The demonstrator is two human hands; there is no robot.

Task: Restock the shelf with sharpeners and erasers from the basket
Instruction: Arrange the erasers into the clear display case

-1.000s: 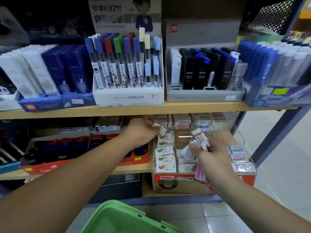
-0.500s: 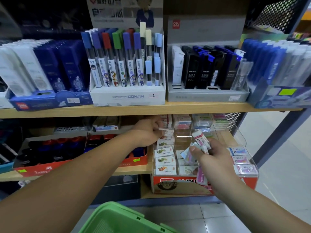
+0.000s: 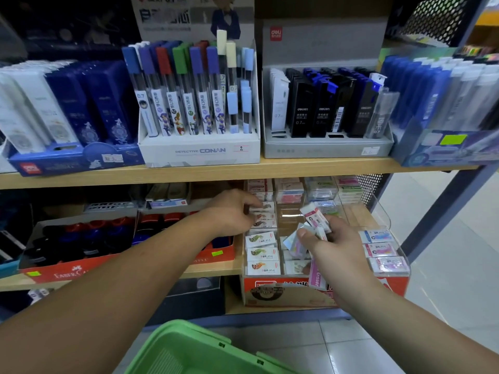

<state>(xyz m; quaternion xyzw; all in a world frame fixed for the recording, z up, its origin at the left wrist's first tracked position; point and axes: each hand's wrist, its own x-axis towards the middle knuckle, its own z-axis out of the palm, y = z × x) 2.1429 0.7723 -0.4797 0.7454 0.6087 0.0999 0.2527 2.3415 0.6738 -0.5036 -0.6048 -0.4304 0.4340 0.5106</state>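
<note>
Left grip [image 3: 232,211] pinches one eraser [image 3: 263,207] at the left column of the clear tray [image 3: 380,211] on the lower shelf [image 3: 210,267]; right grip [image 3: 332,244] clasps spare erasers [image 3: 314,218] (basket [image 3: 189,346] below). Advice: seat it flat, label up, flush behind the row in front.

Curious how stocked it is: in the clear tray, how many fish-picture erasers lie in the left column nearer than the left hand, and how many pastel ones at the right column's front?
Fish-picture erasers: 3
Pastel erasers: 3
Total: 6
</note>
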